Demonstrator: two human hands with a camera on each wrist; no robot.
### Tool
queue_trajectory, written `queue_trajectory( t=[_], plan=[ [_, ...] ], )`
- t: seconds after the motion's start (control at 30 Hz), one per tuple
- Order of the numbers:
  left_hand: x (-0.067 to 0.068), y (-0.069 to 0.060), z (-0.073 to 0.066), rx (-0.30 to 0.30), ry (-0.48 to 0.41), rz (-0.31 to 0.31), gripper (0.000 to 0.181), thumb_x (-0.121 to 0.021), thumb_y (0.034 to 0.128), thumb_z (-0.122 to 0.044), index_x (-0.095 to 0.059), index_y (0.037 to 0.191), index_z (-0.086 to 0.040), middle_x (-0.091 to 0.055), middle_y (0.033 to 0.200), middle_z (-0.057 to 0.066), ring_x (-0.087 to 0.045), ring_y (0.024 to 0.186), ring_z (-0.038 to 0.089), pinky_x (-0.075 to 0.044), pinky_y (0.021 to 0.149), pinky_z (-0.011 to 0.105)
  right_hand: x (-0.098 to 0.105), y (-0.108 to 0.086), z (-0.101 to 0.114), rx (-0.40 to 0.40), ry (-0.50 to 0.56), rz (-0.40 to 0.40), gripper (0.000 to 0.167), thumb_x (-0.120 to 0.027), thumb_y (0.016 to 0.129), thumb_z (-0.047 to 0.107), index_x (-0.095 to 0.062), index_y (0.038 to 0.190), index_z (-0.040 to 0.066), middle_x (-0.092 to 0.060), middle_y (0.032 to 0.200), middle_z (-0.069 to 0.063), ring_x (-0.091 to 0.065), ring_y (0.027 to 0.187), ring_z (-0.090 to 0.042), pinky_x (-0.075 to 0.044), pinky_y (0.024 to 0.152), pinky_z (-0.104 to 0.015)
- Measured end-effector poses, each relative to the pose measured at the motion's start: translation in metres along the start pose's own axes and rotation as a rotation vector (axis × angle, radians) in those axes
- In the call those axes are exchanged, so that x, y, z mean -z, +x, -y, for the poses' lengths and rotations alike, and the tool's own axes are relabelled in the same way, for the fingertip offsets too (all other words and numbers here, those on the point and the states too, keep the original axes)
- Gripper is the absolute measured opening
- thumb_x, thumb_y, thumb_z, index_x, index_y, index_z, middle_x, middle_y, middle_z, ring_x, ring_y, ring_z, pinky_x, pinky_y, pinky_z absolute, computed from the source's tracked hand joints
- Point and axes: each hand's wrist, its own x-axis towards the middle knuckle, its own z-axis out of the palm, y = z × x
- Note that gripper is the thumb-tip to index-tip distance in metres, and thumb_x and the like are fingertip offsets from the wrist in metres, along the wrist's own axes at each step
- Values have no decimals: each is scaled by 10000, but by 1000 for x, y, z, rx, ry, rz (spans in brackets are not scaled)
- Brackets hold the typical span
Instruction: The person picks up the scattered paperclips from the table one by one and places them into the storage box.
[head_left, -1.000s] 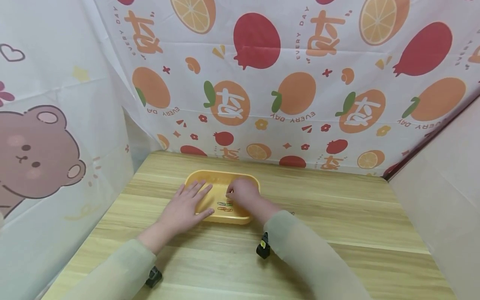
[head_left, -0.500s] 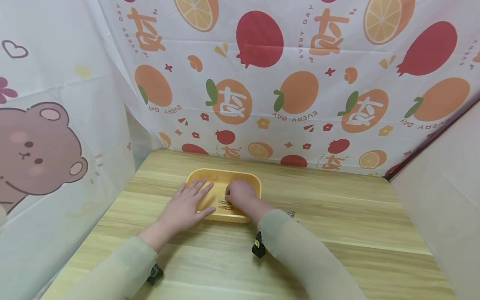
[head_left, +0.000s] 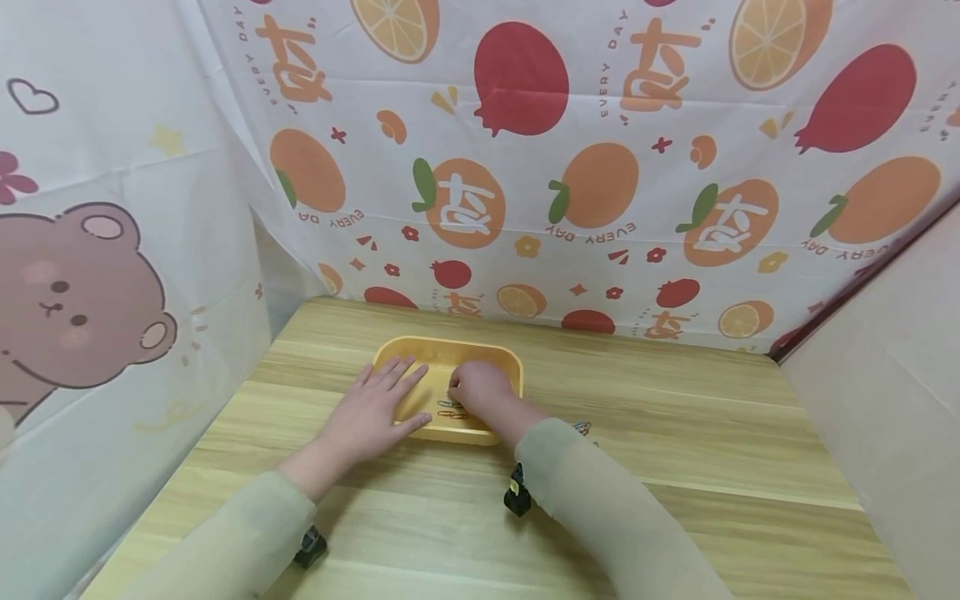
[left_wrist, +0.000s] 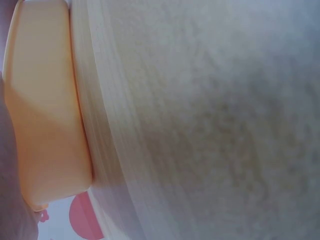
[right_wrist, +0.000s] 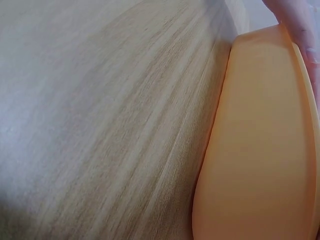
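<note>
A shallow yellow tray stands on the wooden table. My left hand lies over its left side in the head view, fingers straight and spread, thumb across the near rim. Inside the tray, my right hand has its fingertips brought together low over the floor, pinching what seems to be a paper clip, mostly hidden by the fingers. Several small coloured paper clips lie just below those fingertips, partly covered by the hand. Both wrist views show mainly the tray's outer wall.
More paper clips lie on the table right of the tray, partly behind the right sleeve. A fruit-print cloth hangs behind the table, and a bear-print cloth hangs at the left.
The right hand has shifted slightly left and nearer inside the tray, with its sleeve, uncovering more of the clips on the table. The left hand stays in place.
</note>
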Motion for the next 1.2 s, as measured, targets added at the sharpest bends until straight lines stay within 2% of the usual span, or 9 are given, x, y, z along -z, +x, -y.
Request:
queue_trajectory(
  t=[0.3,0.53,0.7,0.93,1.2],
  plan=[
    [2,-1,-1,0,-3,2,824,-425,927,-723,-323,1567,-213,-294,1610,88,-239,1479,340,-106,1189,592,1,1,-6,-12,63,-26,143,-707,919,344,-795,955,237,-719,981,101,-642,958,-123,-520,866,-320],
    [1,-1,-1,-2,2,5,823,-424,929,-722,-323,1566,-212,-298,1608,93,-237,1480,333,-104,1191,586,7,-2,-12,3,99,-89,151,-714,916,352,-801,977,245,-720,938,120,-646,894,-88,-527,802,-289],
    [0,-1,-1,4,4,10,830,-418,926,-729,-316,1569,-215,-287,1613,91,-228,1484,331,-93,1194,581,15,-9,-17,14,164,-134,184,-717,918,336,-794,1048,231,-691,872,101,-592,795,-77,-500,726,-271],
    [0,0,0,4,5,4,830,-422,926,-726,-317,1568,-212,-297,1607,101,-243,1475,348,-105,1188,594,24,-22,-28,4,261,-189,251,-720,918,339,-769,1138,230,-644,849,95,-556,783,-96,-472,671,-264],
    [0,-1,-1,8,-1,7,830,-424,925,-726,-315,1569,-213,-292,1610,98,-235,1479,342,-102,1190,589,31,-38,-47,-55,364,-217,292,-700,930,359,-752,1182,220,-646,896,69,-566,824,-135,-483,718,-302]
  ],
)
